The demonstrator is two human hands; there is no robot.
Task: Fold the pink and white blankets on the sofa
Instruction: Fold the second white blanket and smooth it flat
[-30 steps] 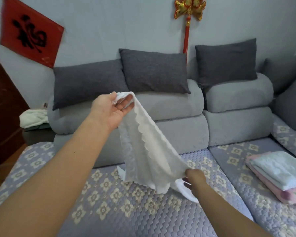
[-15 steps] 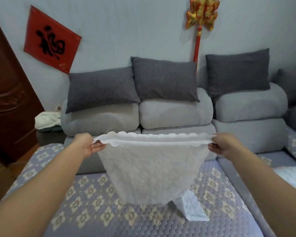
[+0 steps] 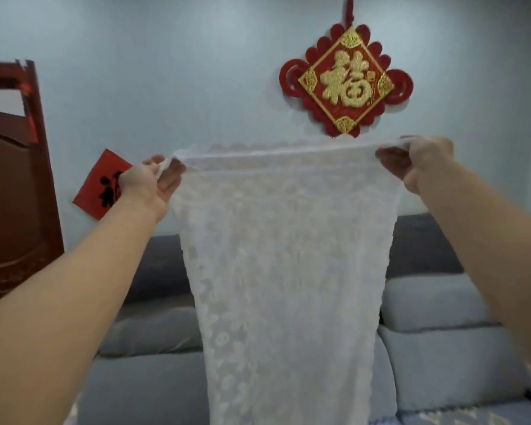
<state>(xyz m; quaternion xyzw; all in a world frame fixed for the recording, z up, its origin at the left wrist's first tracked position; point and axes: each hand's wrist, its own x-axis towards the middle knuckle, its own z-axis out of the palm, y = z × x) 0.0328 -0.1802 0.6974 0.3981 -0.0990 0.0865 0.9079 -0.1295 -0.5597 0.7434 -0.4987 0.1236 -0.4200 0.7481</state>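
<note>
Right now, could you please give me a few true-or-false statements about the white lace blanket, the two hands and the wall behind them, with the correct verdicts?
1. The left hand and the right hand each pinch a top corner of the white lace blanket. True.
2. The blanket lies flat on the grey sofa. False: it hangs down in the air, in front of the sofa.
3. A red and gold knot ornament hangs on the wall above the blanket's top edge. True.
4. The blanket's top edge sags between the hands. False: it is stretched nearly straight.
5. The dark wooden door is right of the blanket. False: it is at the left.
</note>
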